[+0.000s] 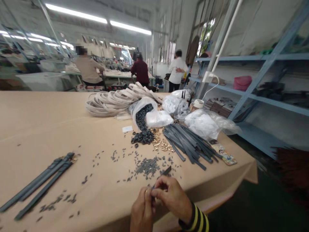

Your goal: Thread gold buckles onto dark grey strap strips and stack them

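Observation:
My left hand (142,209) and my right hand (172,195) meet at the table's front edge, fingers pinched together around a dark strap (166,171). The strap's end sticks out above my right fingers; its lower part is hidden by the hands. Just beyond them lies a scatter of small dark pieces (147,167). Behind that are a heap of black rings (144,137) and gold metal clasps (163,144). A pile of dark straps (190,145) lies to the right of these.
Bundled straps (43,180) lie on the table (96,187) at left. Farther back are coiled pale webbing (116,101), an open bag of black rings (145,114) and white plastic bags (202,122). A patterned phone (224,154) lies near the right edge. Blue shelves and several people are beyond.

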`<state>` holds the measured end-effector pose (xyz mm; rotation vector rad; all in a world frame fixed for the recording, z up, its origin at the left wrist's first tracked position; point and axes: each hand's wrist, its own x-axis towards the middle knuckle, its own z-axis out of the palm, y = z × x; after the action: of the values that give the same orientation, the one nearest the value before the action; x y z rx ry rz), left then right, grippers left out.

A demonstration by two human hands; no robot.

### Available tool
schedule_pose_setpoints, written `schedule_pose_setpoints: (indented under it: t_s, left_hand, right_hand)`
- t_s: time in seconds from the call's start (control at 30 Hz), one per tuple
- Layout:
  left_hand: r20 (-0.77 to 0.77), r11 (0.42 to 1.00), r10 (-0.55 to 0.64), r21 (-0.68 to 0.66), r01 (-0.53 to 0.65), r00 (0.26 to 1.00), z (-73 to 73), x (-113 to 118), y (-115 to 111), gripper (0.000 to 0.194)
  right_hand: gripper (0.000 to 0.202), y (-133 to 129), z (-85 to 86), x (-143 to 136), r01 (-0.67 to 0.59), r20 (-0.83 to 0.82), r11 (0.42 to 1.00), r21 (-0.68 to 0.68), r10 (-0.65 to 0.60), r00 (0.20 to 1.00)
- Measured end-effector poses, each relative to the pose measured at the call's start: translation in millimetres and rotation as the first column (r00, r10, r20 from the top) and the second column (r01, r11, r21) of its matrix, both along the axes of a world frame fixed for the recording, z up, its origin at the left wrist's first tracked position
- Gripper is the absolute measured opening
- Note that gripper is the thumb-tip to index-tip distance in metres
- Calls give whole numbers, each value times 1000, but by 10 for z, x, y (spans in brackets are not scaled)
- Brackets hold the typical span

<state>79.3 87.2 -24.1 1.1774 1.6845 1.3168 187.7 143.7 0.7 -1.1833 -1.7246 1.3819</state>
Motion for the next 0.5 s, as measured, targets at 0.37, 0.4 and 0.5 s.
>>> schedule_pose_setpoints:
  t_s: [0.37,0.4,0.5]
  left_hand:
    - [-63,989,-143,-41,140,988,15,-45,-37,31]
    - [-65,987,-158,-47,156,985,17,-46,-34,30]
    - [-83,979,-201,-64,196,976,32,-76,-28,24]
  right_hand:
    - [6,45,44,107,-160,64,986,40,157,985]
    - [6,53,43,107,-158,71,986,52,155,985]
    - [5,72,36,113,-166,84,982,88,159,984]
